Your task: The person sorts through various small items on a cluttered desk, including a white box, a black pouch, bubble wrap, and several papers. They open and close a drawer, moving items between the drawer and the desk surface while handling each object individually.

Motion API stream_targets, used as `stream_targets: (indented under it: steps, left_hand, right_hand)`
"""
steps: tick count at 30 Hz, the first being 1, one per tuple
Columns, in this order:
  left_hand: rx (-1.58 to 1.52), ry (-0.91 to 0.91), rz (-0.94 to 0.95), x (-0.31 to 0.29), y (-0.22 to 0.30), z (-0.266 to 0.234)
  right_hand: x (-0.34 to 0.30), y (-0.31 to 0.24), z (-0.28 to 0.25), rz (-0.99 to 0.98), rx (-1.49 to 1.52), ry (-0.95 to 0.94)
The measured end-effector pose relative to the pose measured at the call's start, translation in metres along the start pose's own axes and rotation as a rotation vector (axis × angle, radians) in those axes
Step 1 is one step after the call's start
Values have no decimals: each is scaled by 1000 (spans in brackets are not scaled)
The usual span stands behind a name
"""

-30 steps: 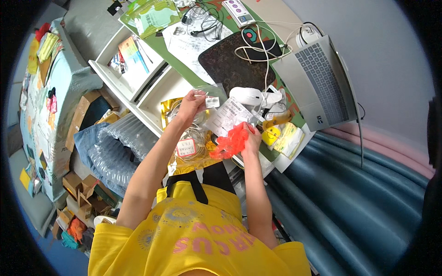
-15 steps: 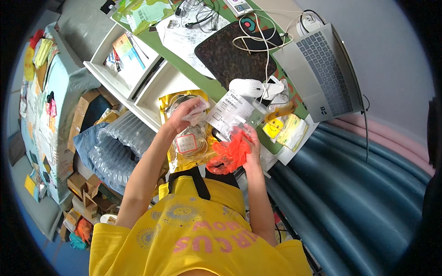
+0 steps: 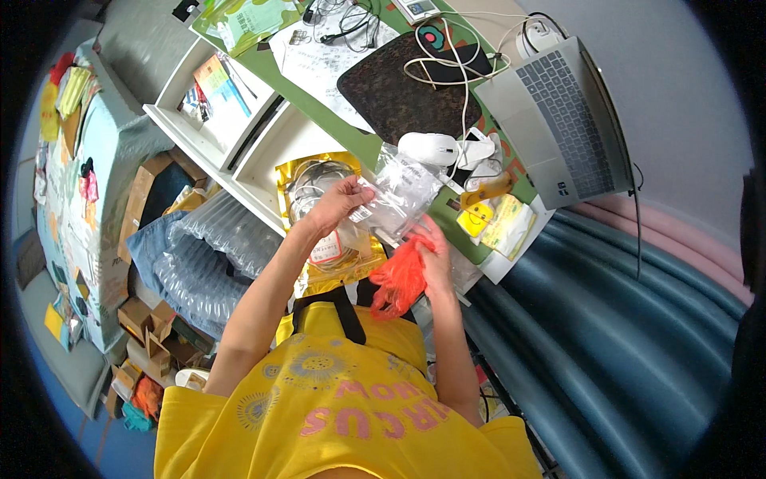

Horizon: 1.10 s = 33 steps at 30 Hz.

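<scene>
The left hand is nearly closed, thumb and fingers pinching the side of a clear plastic bag. The right hand has its fingers curled around a crumpled red plastic bag; perhaps its fingertips also touch the clear bag, but the shine makes this hard to tell. Both bags are in front of the person's body, near the edge of the green desk. Below the left hand lies a golden package with coiled cable, beside an opened white drawer. Just beyond the clear bag is a white mouse. Farther away are a dark mat and an open laptop.
</scene>
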<state>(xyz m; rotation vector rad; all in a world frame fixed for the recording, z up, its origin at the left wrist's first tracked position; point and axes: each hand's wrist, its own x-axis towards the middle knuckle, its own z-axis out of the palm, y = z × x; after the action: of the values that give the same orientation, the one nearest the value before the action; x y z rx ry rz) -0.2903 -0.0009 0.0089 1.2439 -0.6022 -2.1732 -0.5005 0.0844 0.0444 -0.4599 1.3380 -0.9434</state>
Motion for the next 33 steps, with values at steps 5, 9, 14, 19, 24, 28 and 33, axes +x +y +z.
stream_targets:
  steps: [5,9,14,19,24,28,33]
  left_hand:
    - [-245,99,21,-8,8,-10]
    - [-273,107,1,-9,5,-21]
    - [-327,166,-12,-11,5,-22]
    - [-463,210,-91,-13,9,-15]
    - [-382,130,-176,-29,11,-28]
    - [202,160,-331,-50,3,-1]
    - [666,-34,-336,-38,-48,40]
  right_hand:
    - [29,21,-19,240,37,269]
    - [49,25,-1,333,168,197]
    - [54,43,-8,228,46,280]
    - [38,26,-11,165,55,161]
    - [-1,15,-32,174,-17,125]
    - [-42,30,-57,281,-12,138]
    - [-73,54,-70,451,195,125]
